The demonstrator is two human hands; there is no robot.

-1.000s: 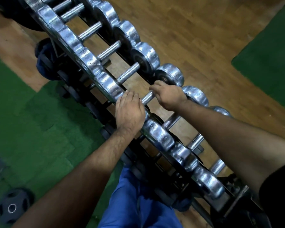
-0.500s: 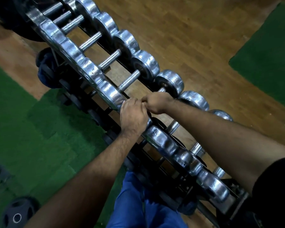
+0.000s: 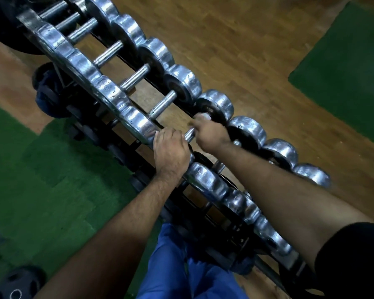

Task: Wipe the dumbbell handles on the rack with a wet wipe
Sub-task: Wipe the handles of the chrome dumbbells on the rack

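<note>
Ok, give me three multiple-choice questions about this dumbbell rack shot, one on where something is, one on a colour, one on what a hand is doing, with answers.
1. Where is the right hand?
A. On the far end of a dumbbell handle, next to the far weight head
B. Flat on the wooden floor
C. On the black weight plate

2. What colour are the floor mats?
A. Red
B. Green
C. Yellow

3. What is the left hand doing?
A. Hanging free in the air
B. Lifting a dumbbell off the rack
C. Resting on the near end of the same dumbbell, on the rack

Answers: 1 A, the right hand is closed round the handle's far end, with a bit of white wet wipe showing at its fingertips. 2 B, both mats beside the wooden floor are green. 3 C, the left hand's fingers curl over the near weight head while the dumbbell sits in the row.
</note>
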